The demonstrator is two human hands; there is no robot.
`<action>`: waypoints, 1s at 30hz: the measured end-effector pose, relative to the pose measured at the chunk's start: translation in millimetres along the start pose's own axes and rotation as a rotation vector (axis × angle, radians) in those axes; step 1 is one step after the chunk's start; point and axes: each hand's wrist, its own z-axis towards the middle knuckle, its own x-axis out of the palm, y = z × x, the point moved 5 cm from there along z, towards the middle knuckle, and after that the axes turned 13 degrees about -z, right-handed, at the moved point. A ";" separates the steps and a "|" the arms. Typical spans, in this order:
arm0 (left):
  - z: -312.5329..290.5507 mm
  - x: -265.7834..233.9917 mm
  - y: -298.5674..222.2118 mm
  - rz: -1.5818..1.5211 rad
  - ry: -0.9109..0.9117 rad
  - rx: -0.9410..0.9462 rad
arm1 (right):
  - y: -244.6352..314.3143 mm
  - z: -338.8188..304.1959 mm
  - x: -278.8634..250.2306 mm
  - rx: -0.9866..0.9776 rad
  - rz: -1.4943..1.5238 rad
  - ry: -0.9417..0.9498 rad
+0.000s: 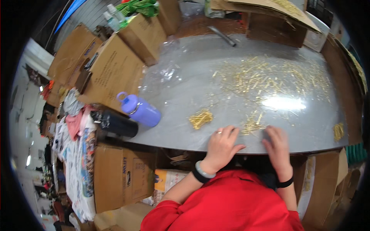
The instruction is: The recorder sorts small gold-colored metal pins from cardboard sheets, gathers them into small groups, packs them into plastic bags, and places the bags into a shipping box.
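Observation:
My left hand [222, 148] rests at the near edge of the grey tabletop, fingers stretched forward, thumb apart, a ring on one finger. Just right of its fingertips lies a small heap of thin gold metal strips [252, 126]. On the other side of that heap is my right hand [278, 148], slightly blurred, its fingers spread and nothing visible in them. A tight bundle of gold strips [200, 119] sits to the left of my left hand. Many more loose gold strips [266, 79] are scattered over the far right half of the table.
A purple bottle [142, 111] and a black bottle [117, 124] lean at the table's left edge. Cardboard boxes [111, 71] line the left side. Clear plastic [165, 67] and a grey tube [222, 36] lie farther back. Another gold bundle [338, 132] is at the right edge.

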 end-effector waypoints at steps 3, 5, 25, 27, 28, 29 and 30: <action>4.7 6.8 4.2 -0.012 -0.036 -0.040 | 4.2 18.4 -11.1 -0.023 -0.172 -0.125; 0.3 7.7 5.9 0.007 -0.103 -0.024 | 25.9 31.5 -8.3 -0.127 -0.198 -0.109; -5.9 5.4 6.3 -0.016 -0.088 0.000 | 34.2 3.7 -13.4 -0.099 -0.205 0.006; -5.9 5.6 10.2 -0.061 -0.062 0.015 | 33.6 -2.5 -13.4 -0.073 -0.177 0.023; -6.7 5.3 12.0 -0.095 -0.044 0.024 | 30.4 -6.3 -13.4 -0.061 -0.166 0.011; -7.9 2.8 14.3 -0.099 -0.038 0.025 | 27.5 -9.2 -14.1 -0.049 -0.154 -0.001; -9.0 0.8 16.0 -0.130 -0.023 0.029 | 24.3 -9.8 -16.3 -0.046 -0.155 0.001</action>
